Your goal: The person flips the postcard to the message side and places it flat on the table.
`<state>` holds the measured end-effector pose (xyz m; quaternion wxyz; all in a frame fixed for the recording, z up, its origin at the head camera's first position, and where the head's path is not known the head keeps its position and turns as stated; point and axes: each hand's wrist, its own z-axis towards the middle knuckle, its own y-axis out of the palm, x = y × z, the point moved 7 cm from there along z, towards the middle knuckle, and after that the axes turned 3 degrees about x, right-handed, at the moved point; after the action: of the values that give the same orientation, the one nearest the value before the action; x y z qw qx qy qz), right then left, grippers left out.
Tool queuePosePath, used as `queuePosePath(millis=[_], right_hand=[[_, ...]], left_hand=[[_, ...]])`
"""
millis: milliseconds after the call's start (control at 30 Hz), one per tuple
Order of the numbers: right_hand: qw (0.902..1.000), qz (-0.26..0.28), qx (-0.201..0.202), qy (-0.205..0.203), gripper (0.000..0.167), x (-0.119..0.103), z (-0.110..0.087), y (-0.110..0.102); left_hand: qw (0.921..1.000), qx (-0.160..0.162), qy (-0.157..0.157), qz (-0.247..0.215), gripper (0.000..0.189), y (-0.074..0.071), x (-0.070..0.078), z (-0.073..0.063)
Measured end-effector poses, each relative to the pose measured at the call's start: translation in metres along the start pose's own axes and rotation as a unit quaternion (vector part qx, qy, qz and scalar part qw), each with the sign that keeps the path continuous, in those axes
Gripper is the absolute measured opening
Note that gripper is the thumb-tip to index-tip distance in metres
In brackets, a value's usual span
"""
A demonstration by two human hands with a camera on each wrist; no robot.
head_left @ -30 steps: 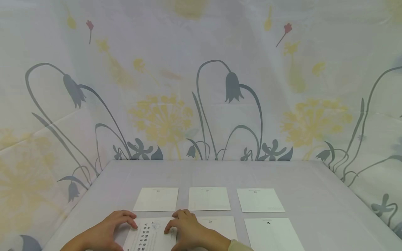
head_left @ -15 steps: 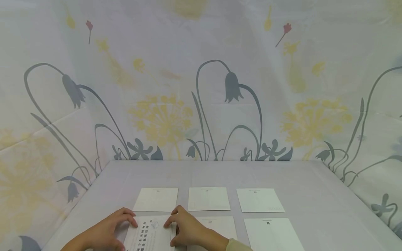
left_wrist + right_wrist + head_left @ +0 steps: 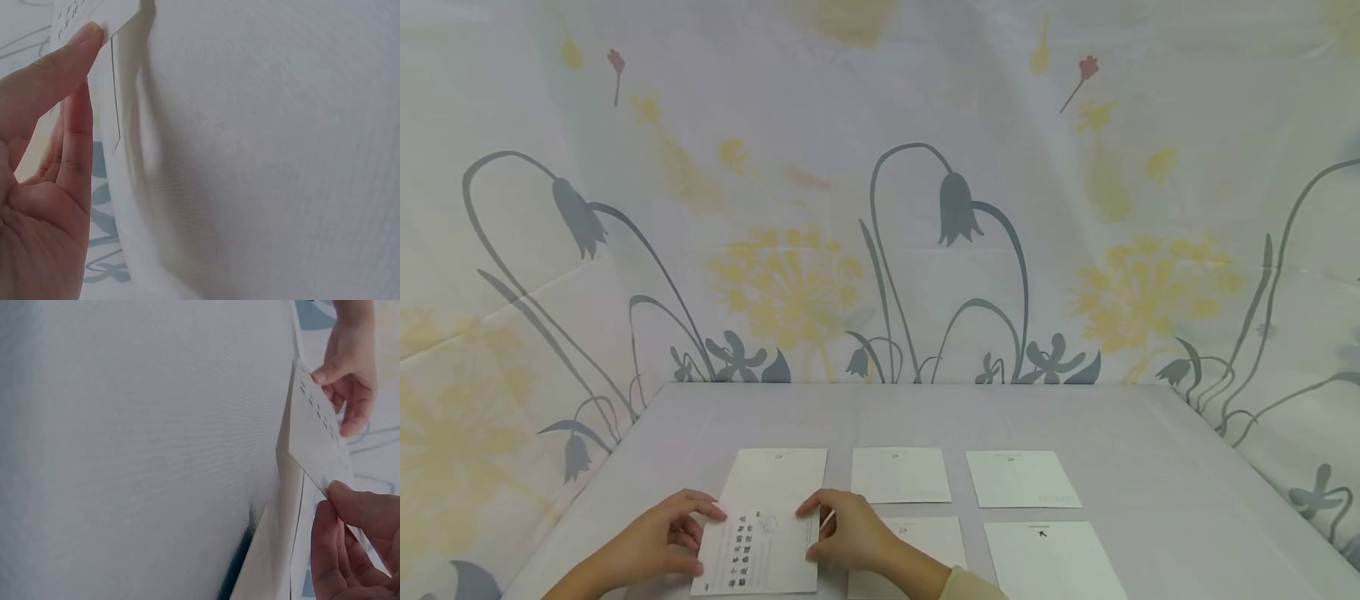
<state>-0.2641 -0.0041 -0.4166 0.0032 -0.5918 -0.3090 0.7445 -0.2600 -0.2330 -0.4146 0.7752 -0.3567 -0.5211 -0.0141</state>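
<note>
A white card (image 3: pixel 760 554) with rows of printed characters and a faint round stamp is held between both hands at the front left of the table. My left hand (image 3: pixel 651 533) pinches its left edge, thumb (image 3: pixel 87 40) on the printed face in the left wrist view. My right hand (image 3: pixel 857 533) pinches the right edge between thumb and fingers. In the right wrist view the card (image 3: pixel 319 437) is raised off the cloth. It overlaps the near edge of the back left card (image 3: pixel 775 475) in the head view.
Other pale cards lie flat in rows: a back middle card (image 3: pixel 901 475), a back right card (image 3: pixel 1024 479), a front middle card (image 3: pixel 925 537) partly behind my right hand, and a front right card (image 3: pixel 1048 558) with a small dark arrow. A flower-patterned curtain (image 3: pixel 880 208) hangs behind the table (image 3: pixel 910 412).
The printed card has come up off the table and slightly away from me, and its near edge is now in view. My fingers have closed on its two sides.
</note>
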Motion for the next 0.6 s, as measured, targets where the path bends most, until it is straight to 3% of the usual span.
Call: queuePosePath(millis=[367,500,600], right_hand=[[0.9974,0.049,0.051,-0.013,0.055,-0.001,0.003,-0.009],[0.9967,0.061,0.053,-0.007,0.054,-0.001,0.003,-0.011],[0.9965,0.067,0.05,-0.004,0.044,-0.001,0.003,-0.01]], left_hand=[[0.9954,0.031,-0.075,-0.051,0.056,-0.007,-0.003,0.002],[0.9936,0.052,-0.082,-0.058,0.051,-0.01,-0.005,0.001],[0.994,0.061,-0.074,-0.054,0.04,-0.012,-0.006,-0.001]])
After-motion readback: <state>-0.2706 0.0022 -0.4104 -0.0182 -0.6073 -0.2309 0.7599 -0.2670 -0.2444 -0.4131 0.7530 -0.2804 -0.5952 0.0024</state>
